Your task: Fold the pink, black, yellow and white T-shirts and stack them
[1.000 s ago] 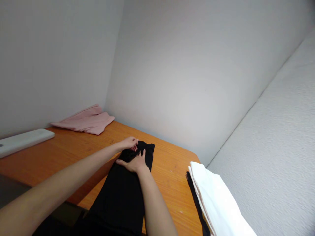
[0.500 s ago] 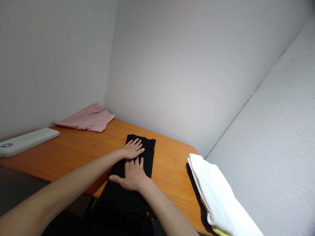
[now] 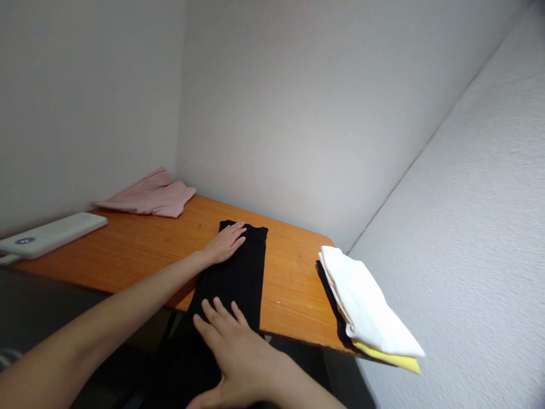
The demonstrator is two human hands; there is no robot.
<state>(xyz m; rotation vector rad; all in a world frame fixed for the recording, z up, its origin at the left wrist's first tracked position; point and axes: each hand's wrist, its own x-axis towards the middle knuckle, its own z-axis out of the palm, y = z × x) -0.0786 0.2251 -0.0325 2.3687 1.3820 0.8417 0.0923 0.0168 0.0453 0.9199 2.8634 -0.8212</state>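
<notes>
A long black garment (image 3: 240,272) lies flat across the orange wooden table (image 3: 140,250) and hangs over its near edge. My left hand (image 3: 225,241) rests flat on the garment's far end, fingers stretched out. My right hand (image 3: 238,346) lies open and flat on the near part of the garment, by the table's front edge, fingers spread toward the far wall.
A folded pink cloth (image 3: 149,196) sits in the far left corner. A white flat device (image 3: 51,234) lies at the left edge. A stack of folded white, black and yellow clothes (image 3: 366,304) overhangs the table's right end. Grey walls close in behind and right.
My right hand has slid back along the black garment toward the near table edge. My left hand has stayed flat at the far end. The view has tilted down.
</notes>
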